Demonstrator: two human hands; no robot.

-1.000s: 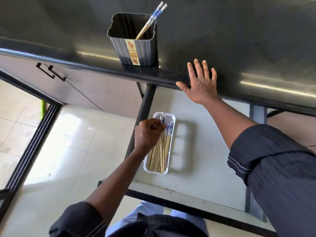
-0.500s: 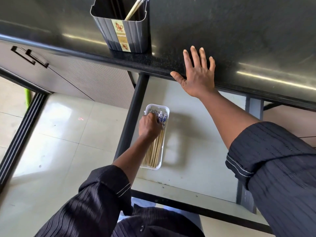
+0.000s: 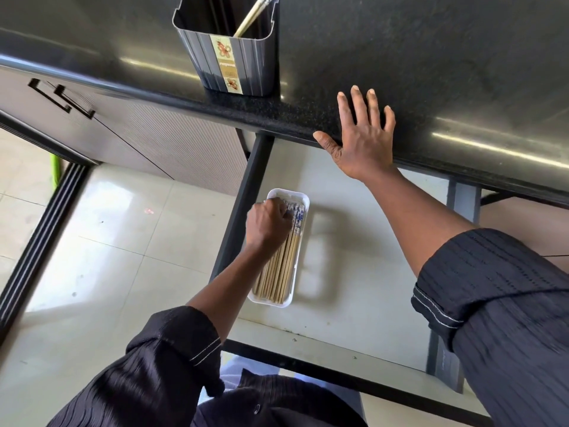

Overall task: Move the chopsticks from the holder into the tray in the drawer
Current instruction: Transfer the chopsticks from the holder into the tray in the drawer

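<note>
Dark speckled stone forms the tabletop (image 3: 431,57) we lean over, with an open drawer (image 3: 354,303) pulled out beneath its front edge and pale floor tiles off to the left. Our left hand (image 3: 269,224) is down in the drawer, its grip curled over the patterned ends of the chopsticks in the tray (image 3: 278,241); whether the fingers are clamped on any sticks or only pressing them level we cannot tell, since the knuckles hide the contact. Our right hand (image 3: 361,134) lies flat on the tabletop edge, fingers spread apart, holding nothing. The white tray (image 3: 303,201) sits against the drawer's left wall and carries a thick bundle lying lengthwise, blue-and-white tops toward the far end. Up on the tabletop the ribbed grey holder (image 3: 229,50) has a pair of chopsticks (image 3: 251,16) leaning in its right corner. We judge the job mostly done, with that last pair to fetch. The holder carries a vertical cream label (image 3: 227,64) with floral marks; its writing is too small to read.
</note>
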